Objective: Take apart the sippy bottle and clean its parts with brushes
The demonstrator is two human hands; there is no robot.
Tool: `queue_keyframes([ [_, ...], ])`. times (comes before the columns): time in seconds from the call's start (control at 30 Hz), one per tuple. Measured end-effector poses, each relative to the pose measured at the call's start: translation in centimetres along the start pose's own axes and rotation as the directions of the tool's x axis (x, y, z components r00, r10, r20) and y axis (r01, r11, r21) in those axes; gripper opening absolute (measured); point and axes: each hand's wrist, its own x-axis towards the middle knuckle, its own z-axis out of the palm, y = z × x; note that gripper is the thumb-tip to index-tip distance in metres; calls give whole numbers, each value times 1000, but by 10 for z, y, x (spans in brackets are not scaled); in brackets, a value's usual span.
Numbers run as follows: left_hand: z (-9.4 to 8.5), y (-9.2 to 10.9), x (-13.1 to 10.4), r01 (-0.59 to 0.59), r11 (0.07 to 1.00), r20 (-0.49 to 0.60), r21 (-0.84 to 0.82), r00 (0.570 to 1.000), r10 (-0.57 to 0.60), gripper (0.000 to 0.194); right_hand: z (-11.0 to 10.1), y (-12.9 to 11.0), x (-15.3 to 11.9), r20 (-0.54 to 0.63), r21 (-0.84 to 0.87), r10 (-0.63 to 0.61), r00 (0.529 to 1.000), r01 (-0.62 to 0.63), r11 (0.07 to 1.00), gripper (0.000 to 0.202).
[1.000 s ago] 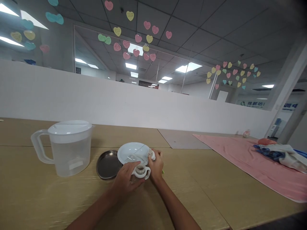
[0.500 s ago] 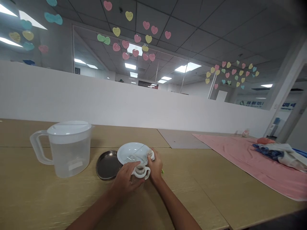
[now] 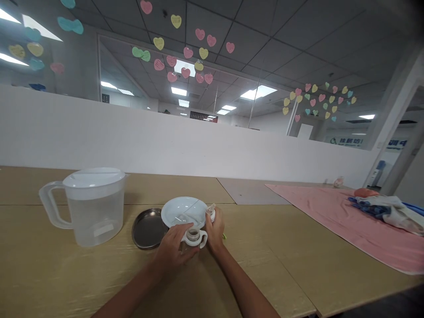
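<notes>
My left hand (image 3: 172, 246) is wrapped round a small bottle (image 3: 193, 234) with an uncovered round neck and a white collar with a loop handle. Most of the bottle's body is hidden below the collar. Just to the right, my right hand (image 3: 216, 229) grips a small white bottle top (image 3: 211, 213) with a clear tip, apart from the bottle. Behind both hands sits a white bowl (image 3: 169, 207) holding clear pieces and a thin rod I cannot name. A small green tip (image 3: 224, 236) shows beside my right wrist.
Left of the bowl lies a round dark metal pan (image 3: 148, 229). A lidded translucent pitcher (image 3: 96, 214) stands farther left on the tan table (image 3: 265, 274). On the right, a pink cloth (image 3: 331, 216) bears a heap of fabrics (image 3: 387, 211). A low white wall (image 3: 185, 145) borders the back.
My right hand has tilted the bottle top, so its clear tip now shows, and shifted it slightly right. My left hand and the bottle stay in place.
</notes>
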Motion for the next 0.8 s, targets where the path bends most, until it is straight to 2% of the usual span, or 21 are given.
queue_keyframes([
  [0.47,1,-1,-1,-8,1000,4,-2,1000,8,53,-1,0,3,56,-20,-86,995,88,996,28],
  [0.67,1,-3,-1,-3,1000,24,1,1000,3,51,-1,2,8,206,59,-203,957,195,979,27],
  [0.8,0,-2,-1,2,1000,30,5,1000,-2,51,1,5,9,249,79,-211,945,198,977,29],
])
